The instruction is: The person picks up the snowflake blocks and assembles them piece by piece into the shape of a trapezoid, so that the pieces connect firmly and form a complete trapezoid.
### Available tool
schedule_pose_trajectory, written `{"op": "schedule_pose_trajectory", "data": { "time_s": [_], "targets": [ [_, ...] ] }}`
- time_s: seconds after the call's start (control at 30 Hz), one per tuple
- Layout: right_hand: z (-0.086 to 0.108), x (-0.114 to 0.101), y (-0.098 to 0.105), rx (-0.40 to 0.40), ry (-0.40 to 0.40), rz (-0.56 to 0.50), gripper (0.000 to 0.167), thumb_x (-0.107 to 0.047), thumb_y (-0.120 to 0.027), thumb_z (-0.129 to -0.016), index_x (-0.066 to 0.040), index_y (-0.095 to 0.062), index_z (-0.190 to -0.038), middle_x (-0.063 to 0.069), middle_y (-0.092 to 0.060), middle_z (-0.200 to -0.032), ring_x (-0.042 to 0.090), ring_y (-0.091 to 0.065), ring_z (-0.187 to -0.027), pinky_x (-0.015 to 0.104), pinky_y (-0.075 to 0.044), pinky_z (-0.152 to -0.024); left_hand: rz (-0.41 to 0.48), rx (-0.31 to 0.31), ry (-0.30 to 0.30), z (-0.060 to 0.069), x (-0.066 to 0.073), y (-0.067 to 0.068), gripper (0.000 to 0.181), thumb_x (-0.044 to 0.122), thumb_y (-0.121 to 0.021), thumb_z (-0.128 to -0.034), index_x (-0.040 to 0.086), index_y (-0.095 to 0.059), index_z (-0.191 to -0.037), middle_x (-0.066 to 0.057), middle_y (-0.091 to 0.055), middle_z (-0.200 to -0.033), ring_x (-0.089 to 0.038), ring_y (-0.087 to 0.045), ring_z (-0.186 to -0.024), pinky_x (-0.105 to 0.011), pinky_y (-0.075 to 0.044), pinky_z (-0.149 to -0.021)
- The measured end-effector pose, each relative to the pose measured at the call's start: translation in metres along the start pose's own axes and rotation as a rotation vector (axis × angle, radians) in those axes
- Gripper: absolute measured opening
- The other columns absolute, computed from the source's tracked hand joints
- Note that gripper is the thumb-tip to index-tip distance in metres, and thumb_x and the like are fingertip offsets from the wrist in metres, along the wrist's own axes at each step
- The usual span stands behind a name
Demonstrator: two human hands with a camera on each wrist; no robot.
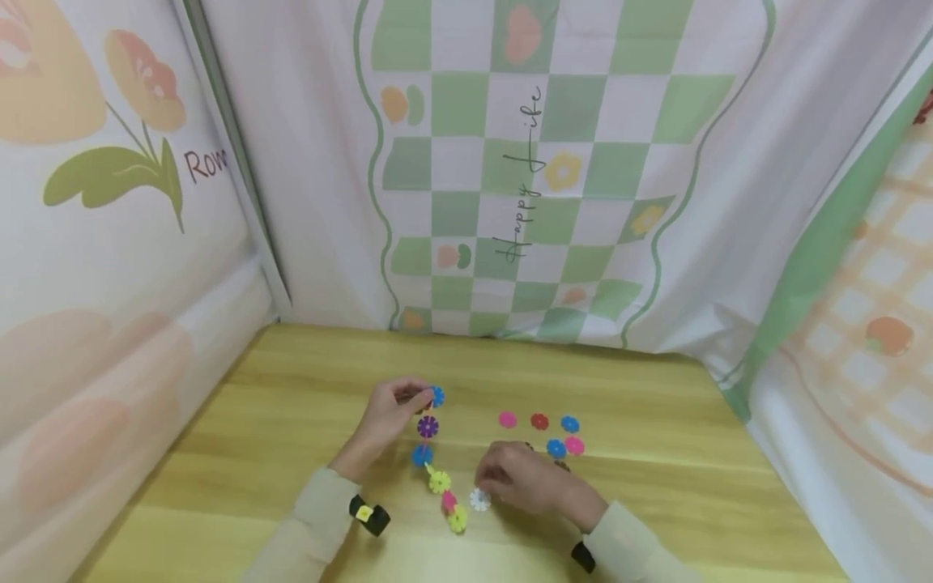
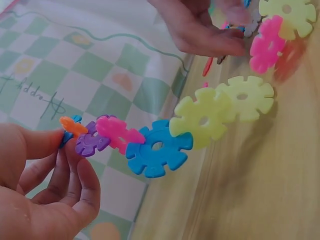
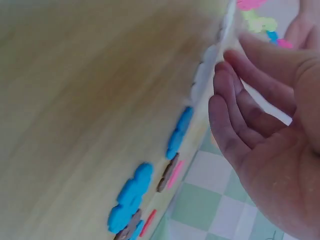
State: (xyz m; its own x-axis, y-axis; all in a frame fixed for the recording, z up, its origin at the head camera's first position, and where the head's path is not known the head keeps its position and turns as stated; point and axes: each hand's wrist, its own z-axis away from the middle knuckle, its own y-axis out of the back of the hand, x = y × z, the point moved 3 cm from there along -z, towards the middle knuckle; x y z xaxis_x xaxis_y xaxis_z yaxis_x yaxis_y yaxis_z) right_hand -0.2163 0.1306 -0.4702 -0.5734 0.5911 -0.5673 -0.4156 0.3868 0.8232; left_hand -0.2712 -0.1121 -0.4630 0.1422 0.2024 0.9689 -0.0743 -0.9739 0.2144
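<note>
Left grip (image 1: 389,417) is pinched on far blue end (image 1: 438,396) of disc chain (image 1: 440,483), rest strung nearward; white disc (image 1: 479,500) seen at right grip (image 1: 528,478), hold unclear.

Table (image 1: 649,405): light wood-grain top, loose flower-shaped discs lying flat to the right of centre. Far row reads pink disc (image 1: 507,419), red disc (image 1: 539,421), blue disc (image 1: 570,424) left to right, all apart; nearer in, a second blue disc (image 1: 556,448) sits right up against a second pink disc (image 1: 575,446), with a brown disc (image 1: 562,466) just below, partly covered by the right hand (image 1: 528,478). Right wrist view adds a whitish disc (image 3: 204,74) on the wood, blurred; can't tell if the linked disc chain's (image 1: 440,482) near end touches down.
</note>
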Motion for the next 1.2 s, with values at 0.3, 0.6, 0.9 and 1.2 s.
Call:
{"op": "schedule_pose_trajectory", "data": {
  "time_s": [0.3, 0.6, 0.9, 1.2],
  "targets": [
    [-0.002, -0.029, -0.017, 0.037, -0.023, -0.070, 0.022, -0.036, -0.076, -0.097, -0.015, -0.075, -0.092, -0.013, -0.066, -0.076, -0.003, -0.056, -0.062, 0.017, -0.054, -0.060, 0.067, -0.033, 0.024, -0.007, -0.007, 0.002, 0.016, 0.013, -0.067, -0.1038, 0.001, -0.074, -0.111, -0.011, -0.073, -0.101, -0.014, -0.067, -0.091, -0.028, -0.062, -0.087],
    [-0.004, -0.019, -0.020, 0.051, -0.097, -0.191, 0.004, -0.011, -0.077, -0.094, -0.011, -0.074, -0.095, -0.008, -0.071, -0.085, -0.002, -0.062, -0.075, 0.017, -0.057, -0.070, 0.176, 0.068, 0.103, -0.015, -0.017, 0.012, 0.022, 0.011, -0.063, -0.1062, -0.005, -0.068, -0.121, -0.012, -0.070, -0.107, -0.013, -0.067, -0.094, -0.026, -0.062, -0.089],
    [-0.011, -0.008, 0.003, 0.094, -0.086, -0.131, 0.003, -0.012, -0.073, -0.098, -0.010, -0.076, -0.100, -0.006, -0.073, -0.087, 0.000, -0.063, -0.077, 0.018, -0.058, -0.071, 0.241, 0.129, 0.079, -0.014, -0.009, 0.016, 0.020, 0.010, -0.060, -0.1072, -0.002, -0.066, -0.123, -0.009, -0.068, -0.113, -0.015, -0.067, -0.102, -0.028, -0.060, -0.100],
    [-0.011, -0.007, 0.016, 0.165, -0.087, -0.091, 0.006, -0.010, -0.072, -0.099, -0.009, -0.078, -0.101, -0.003, -0.073, -0.086, 0.003, -0.064, -0.075, 0.019, -0.058, -0.068, 0.343, 0.188, 0.093, -0.011, -0.003, 0.020, 0.018, 0.008, -0.060, -0.1071, -0.003, -0.064, -0.120, -0.004, -0.063, -0.108, -0.014, -0.064, -0.100, -0.021, -0.059, -0.096]
  ]
}}
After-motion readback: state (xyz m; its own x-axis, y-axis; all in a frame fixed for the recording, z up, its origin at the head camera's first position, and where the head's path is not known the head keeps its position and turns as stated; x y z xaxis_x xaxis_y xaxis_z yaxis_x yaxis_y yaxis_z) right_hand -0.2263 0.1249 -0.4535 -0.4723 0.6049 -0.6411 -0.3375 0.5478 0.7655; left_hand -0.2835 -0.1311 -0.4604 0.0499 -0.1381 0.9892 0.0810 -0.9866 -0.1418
